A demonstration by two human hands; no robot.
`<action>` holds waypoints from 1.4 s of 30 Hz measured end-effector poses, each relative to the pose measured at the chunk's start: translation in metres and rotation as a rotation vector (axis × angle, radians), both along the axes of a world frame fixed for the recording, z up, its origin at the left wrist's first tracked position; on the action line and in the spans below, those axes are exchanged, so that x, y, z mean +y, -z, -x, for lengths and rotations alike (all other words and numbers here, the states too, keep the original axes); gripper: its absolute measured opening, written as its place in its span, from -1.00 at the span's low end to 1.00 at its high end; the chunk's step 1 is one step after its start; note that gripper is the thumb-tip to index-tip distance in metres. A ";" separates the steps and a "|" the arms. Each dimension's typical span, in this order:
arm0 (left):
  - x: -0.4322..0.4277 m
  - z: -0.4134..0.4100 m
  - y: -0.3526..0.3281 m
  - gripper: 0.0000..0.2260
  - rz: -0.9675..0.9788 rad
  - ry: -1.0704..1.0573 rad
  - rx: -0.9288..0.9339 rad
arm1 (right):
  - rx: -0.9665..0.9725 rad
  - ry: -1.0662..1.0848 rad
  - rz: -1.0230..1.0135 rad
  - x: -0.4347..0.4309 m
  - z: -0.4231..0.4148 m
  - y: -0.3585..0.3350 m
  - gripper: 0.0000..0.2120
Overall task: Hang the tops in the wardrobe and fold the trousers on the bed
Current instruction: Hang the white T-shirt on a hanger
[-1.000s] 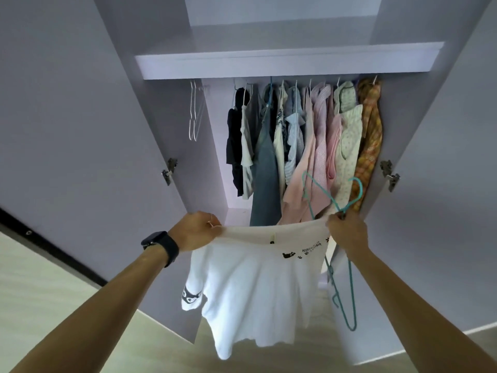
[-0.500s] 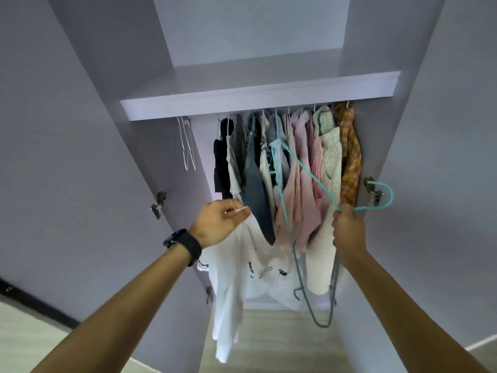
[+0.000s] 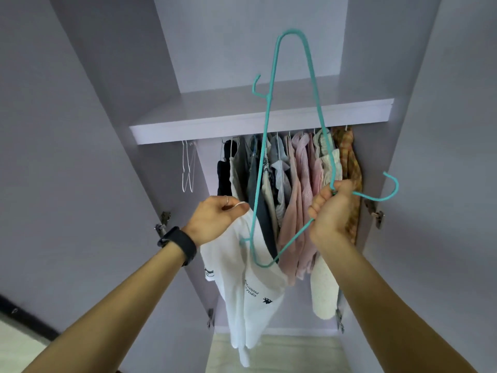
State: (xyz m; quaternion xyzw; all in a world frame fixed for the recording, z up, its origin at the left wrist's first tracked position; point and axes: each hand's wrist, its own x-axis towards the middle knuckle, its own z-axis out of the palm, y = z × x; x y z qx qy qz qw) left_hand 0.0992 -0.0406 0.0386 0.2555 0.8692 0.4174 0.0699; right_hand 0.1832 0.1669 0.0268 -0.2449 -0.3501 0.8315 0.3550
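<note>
**Q:** Head view: what is the status of each hand?

**A:** The left hand [image 3: 217, 219] pinches the top edge of the white T-shirt [image 3: 242, 278] between thumb and curled fingers. It wears a black wristband [image 3: 178, 244] at the wrist. The right hand [image 3: 332, 211] is fisted round the teal hanger [image 3: 269, 97] at the neck, and the hook juts out to the right of the fist.

**Q:** How is the hanger oriented?

**A:** It stands on end. One shoulder corner points up, above the wardrobe shelf [image 3: 258, 125]. The other corner points down and overlaps the T-shirt just below the left hand. I cannot tell whether that corner is inside the garment.

**Q:** Where is the T-shirt?

**A:** It hangs free from the left hand, in front of the open wardrobe and not yet on the rail.

**Q:** What is in the wardrobe?

**A:** A row of hung tops [image 3: 295, 170] is packed under the shelf. Bare white hangers [image 3: 188, 168] hang apart at the left end.
</note>
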 end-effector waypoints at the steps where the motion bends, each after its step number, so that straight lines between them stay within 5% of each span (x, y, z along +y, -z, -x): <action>1: -0.001 0.001 -0.006 -0.74 -0.028 -0.011 -0.017 | -0.008 0.000 -0.015 -0.003 0.002 0.006 -0.73; 5: -0.015 0.004 -0.026 -0.67 -0.081 -0.044 -0.010 | -0.128 -0.009 -0.145 -0.011 0.008 0.023 -0.63; 13: -0.033 0.002 -0.020 -0.65 -0.086 -0.139 -0.029 | 0.078 -0.040 0.170 0.006 0.009 0.004 -0.69; 42: -0.063 0.020 -0.068 -0.70 0.002 -0.206 0.042 | 0.122 -0.242 0.250 0.013 0.040 -0.021 -0.65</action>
